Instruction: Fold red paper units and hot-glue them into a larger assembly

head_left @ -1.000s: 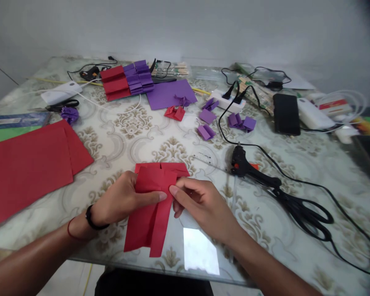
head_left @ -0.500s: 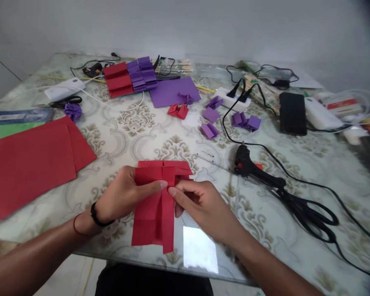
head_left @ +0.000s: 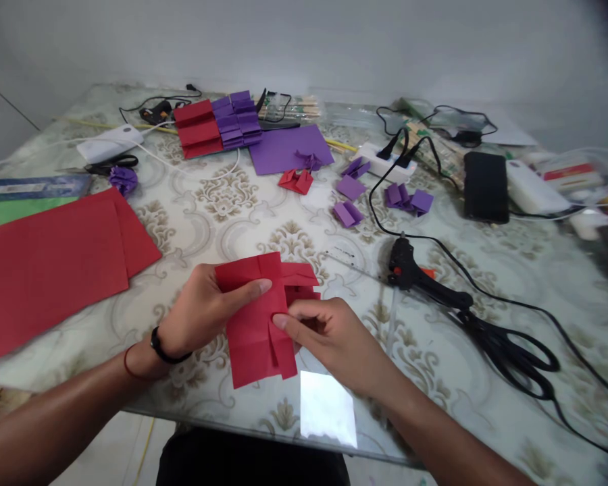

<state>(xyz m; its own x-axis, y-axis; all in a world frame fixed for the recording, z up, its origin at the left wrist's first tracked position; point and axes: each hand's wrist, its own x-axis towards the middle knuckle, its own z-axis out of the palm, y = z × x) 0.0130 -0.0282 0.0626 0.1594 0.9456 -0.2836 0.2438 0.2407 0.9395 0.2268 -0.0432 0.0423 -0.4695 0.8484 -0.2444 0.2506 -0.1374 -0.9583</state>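
Note:
A pleated piece of red paper (head_left: 256, 324) lies at the near middle of the patterned table (head_left: 223, 216), held between both hands. My left hand (head_left: 203, 314) grips its left side, thumb pressed across the top face. My right hand (head_left: 329, 337) pinches a narrow fold at its right edge with thumb and fingers closed. A black band and a red thread circle my left wrist.
Large red sheets (head_left: 51, 260) lie at the left. A black glue gun (head_left: 410, 270) and black scissors (head_left: 511, 351) with cables lie at the right. Small purple folded pieces (head_left: 349, 212), a purple sheet (head_left: 288, 148), stacked pleated papers (head_left: 217, 125), a phone (head_left: 485, 185) and a power strip (head_left: 385, 162) sit further back.
The red paper has been folded shorter: its long lower strips are drawn up, and the piece has turned slightly. Both hands have stayed on it.

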